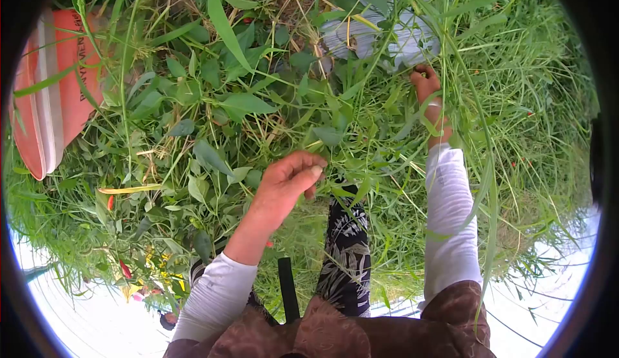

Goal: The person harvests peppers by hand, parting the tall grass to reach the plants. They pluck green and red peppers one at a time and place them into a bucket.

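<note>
My left hand [287, 180] is in the middle of the view, above the green plants. Its thumb presses against curled fingers beside thin stems and leaves; whatever lies in the pinch is too small to name. Farther out to the right, my right hand [425, 82] reaches in among the leaves with its fingers curled. A small greenish spot shows at those fingers, but I cannot make out what it is. Just beyond that hand lies a grey-white plastic sheet [412, 39], partly covered by stems. Leafy pepper plants [248, 103] fill the space left of and beyond my left hand.
A red-orange sack or bag [71, 74] with dark lettering stands at the far left. A red chilli [124, 269] and another red chilli [110, 202] show at lower left. Tall grass [529, 87] crowds the right side. My patterned trouser leg [348, 248] is below.
</note>
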`<state>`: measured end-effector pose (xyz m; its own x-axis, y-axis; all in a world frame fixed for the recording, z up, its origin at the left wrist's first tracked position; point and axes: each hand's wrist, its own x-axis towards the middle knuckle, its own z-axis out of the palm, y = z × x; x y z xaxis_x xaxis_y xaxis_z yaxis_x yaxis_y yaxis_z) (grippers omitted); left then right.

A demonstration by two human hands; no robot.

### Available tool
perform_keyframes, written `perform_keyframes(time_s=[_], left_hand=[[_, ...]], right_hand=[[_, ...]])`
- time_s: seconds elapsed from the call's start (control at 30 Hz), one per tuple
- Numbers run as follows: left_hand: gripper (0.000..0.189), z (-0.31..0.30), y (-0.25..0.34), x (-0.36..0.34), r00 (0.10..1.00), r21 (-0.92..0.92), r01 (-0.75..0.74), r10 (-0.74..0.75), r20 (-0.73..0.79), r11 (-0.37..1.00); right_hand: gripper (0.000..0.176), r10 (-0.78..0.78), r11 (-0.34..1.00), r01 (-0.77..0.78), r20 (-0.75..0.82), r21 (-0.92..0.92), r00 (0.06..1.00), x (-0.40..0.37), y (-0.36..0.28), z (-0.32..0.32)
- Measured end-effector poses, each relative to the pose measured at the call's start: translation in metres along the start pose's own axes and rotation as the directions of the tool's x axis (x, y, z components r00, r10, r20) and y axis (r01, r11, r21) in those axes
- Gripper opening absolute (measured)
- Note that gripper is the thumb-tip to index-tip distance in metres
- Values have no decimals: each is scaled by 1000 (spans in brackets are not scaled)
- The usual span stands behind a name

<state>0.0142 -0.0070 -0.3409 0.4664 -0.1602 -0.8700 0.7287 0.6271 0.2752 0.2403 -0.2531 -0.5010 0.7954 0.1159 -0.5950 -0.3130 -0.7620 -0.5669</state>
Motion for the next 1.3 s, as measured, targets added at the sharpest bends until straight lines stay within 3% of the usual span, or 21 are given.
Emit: perform_keyframes(time_s=[0.03, 0.1, 0.17, 0.23, 0.27, 0.33, 0.43, 0.47, 0.5, 0.6, 0.63, 0.67, 0.77, 0.8, 0.87, 1.0, 1.1, 1.17, 1.23, 1.27, 1.3], left_hand=[[21, 0, -1, -1, 1000, -1, -2, 2, 1, 1000], [21, -1, -1, -3, 1000, -21, 6, -6, -22, 1000], [21, -2, -2, -4, 1000, -33, 13, -13, -23, 999], [21, -4, -3, -4, 999, -49, 32, -33, -31, 998], [21, -5, -3, -4, 999, -47, 34, -35, -34, 998], [21, -7, -5, -5, 998, -46, 48, -50, -43, 998], [21, -8, -6, -5, 999, -92, 36, -39, -36, 995], [21, -8, -6, -4, 999, -85, 30, -34, -43, 996], [21, -8, -6, -3, 998, -79, 23, -27, -49, 997], [21, -4, -5, -4, 999, -67, 13, -15, -30, 998], [21, -4, -4, -4, 1000, -54, 14, -15, -27, 998], [21, -3, -3, -3, 1000, -54, 18, -20, -24, 998], [21, -1, -1, -5, 1000, -42, -2, 0, -31, 999], [21, 2, 4, -6, 999, -34, 16, -17, -29, 999], [21, 4, 6, -7, 1000, -24, 12, -11, 15, 1000], [24, 11, 11, -13, 985, 111, 125, -137, 104, 986], [39, 13, 3, -14, 957, 41, 202, -206, 204, 979], [43, 13, 1, -17, 949, -22, 200, -188, 254, 980], [47, 15, -1, -17, 928, -295, 145, -27, 371, 944], [52, 11, -3, -10, 879, -304, -45, 183, 441, 952], [52, 7, -3, -11, 878, -299, -65, 197, 437, 952]], right_hand=[[26, 4, 989, -18, -93, -148, 996, 11, 11, 0], [28, -146, 981, 128, -120, -148, 982, 26, 17, 7], [32, -172, 727, -4, -188, -686, 967, 36, -17, 24], [36, -560, 539, 182, -188, -823, 807, 89, 39, 46], [36, -551, 542, 187, -178, -820, 815, 90, 28, 54], [40, -445, 460, 388, 171, -799, 879, 96, 14, 63], [35, -496, 527, 395, 105, -753, 862, 87, 21, 60], [31, -251, 593, 290, 169, -751, 953, 76, 10, 45], [31, -247, 589, 286, 168, -756, 954, 63, 7, 35], [34, -32, 724, 147, 180, -674, 983, 28, 11, 4], [39, -27, 927, 77, 139, -368, 990, 15, 9, -3], [46, -5, 1000, 5, 104, -6, 995, -1, 4, -7], [54, 119, 986, -123, 46, 109, 992, -46, -40, -21], [51, 98, 976, -85, -53, 203, 994, -47, -7, -23], [43, 325, 928, -324, 25, 183, 945, -91, -45, -39], [15, 258, 853, -268, 85, 448, 962, -185, -84, -46], [11, 83, 938, -123, 135, 324, 987, -243, -136, -19], [15, -204, 973, 180, 173, 146, 964, -258, -166, 6], [17, -301, 953, 289, 223, 85, 927, -258, -186, 24], [19, -427, 903, 428, 220, 48, 877, -255, -191, 31], [21, -545, 830, 557, 220, 8, 809, -251, -196, 36]])
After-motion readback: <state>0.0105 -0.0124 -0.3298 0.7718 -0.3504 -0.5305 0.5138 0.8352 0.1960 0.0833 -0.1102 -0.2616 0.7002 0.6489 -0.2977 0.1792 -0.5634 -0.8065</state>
